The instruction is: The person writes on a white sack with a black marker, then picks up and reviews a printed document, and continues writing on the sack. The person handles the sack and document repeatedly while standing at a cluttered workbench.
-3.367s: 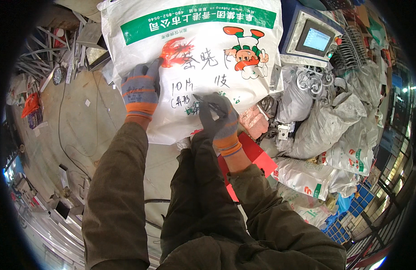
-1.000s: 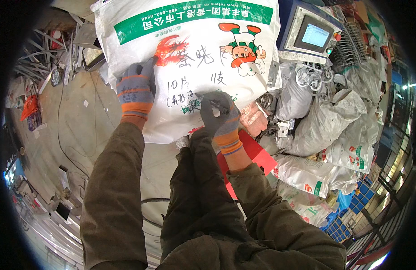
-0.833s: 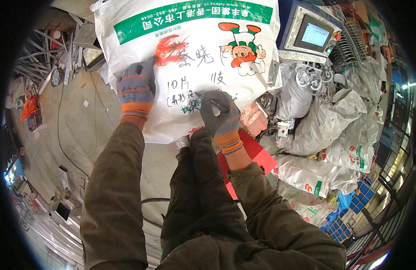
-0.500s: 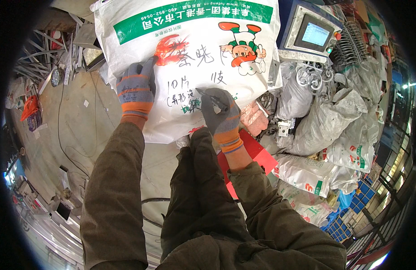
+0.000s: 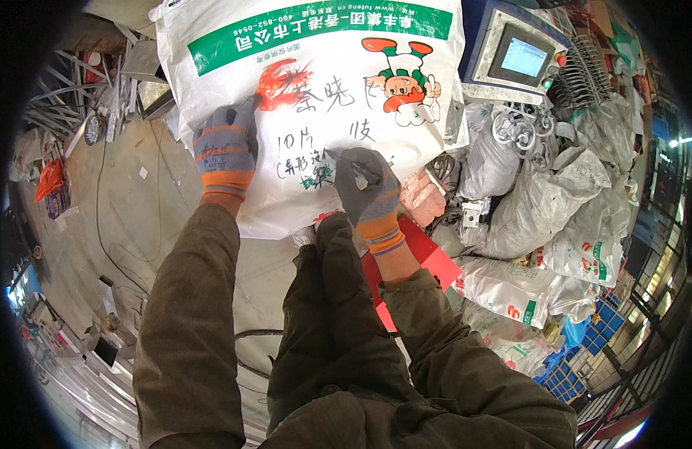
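A white woven sack [image 5: 241,179] lies before me, with a green printed band, a cartoon figure and black handwriting. At its left side my left hand [image 5: 224,153], in a grey and orange glove, rests flat on the sack with the fingers stretched out. My right hand [image 5: 366,187], gloved alike, is closed around a black marker pen [image 5: 337,153]. The pen's tip is at the right end of a lower line of writing. Part of the pen is hidden by my fingers.
A control panel with a screen [image 5: 522,57] stands at the upper right. Below it lie scroll-shaped metal pieces [image 5: 516,129] and several filled sacks [image 5: 544,198]. A red sheet [image 5: 428,254] is by my right forearm. Metal strips [image 5: 76,82] are heaped at the far left; a cable crosses the floor.
A few more pen strokes show at the end of the lower written line. My right hand has shifted very slightly; my left hand stays in place.
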The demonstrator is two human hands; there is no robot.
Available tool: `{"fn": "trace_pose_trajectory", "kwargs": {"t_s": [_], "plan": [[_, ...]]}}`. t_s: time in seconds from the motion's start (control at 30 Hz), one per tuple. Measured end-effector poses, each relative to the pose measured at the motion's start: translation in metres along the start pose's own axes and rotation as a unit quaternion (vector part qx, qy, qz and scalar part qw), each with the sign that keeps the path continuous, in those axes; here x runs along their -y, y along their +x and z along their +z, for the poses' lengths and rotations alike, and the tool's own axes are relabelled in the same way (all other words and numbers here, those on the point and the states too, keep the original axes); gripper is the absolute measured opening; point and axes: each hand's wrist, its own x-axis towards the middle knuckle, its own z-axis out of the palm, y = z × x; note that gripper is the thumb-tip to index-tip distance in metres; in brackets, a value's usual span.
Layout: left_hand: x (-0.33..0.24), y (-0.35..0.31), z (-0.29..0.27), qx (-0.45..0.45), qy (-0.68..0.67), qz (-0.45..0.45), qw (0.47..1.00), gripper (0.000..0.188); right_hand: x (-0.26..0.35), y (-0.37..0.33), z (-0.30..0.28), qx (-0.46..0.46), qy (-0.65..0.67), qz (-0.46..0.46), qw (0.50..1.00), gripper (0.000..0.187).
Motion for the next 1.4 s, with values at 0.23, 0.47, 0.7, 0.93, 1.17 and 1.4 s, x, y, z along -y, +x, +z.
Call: {"fn": "trace_pose_trajectory", "kwargs": {"t_s": [0.23,0.47,0.7,0.93,1.17,1.4], "plan": [[-0.001,0.000,0.000,0.003,0.007,-0.005,1.000,0.064,0.002,0.001,-0.001,0.002,-0.031,0.011,0.999,0.016],[0.001,0.000,0.002,-0.008,0.011,0.000,1.000,0.067,-0.007,0.000,-0.002,0.034,-0.052,0.004,0.998,0.015],[0.001,0.000,0.001,0.005,0.014,-0.005,1.000,0.067,-0.007,-0.004,0.002,-0.013,-0.002,0.044,0.999,0.015],[-0.002,0.000,-0.001,0.005,0.025,-0.003,1.000,0.068,-0.004,-0.001,0.001,-0.016,-0.013,0.028,0.999,0.015],[-0.002,0.000,-0.003,0.006,0.020,-0.003,1.000,0.067,-0.004,0.002,-0.002,0.008,-0.067,0.012,0.998,0.013],[-0.001,0.000,0.000,0.004,0.018,-0.004,1.000,0.067,-0.010,-0.003,0.001,-0.007,-0.040,0.016,0.999,0.014]]}}
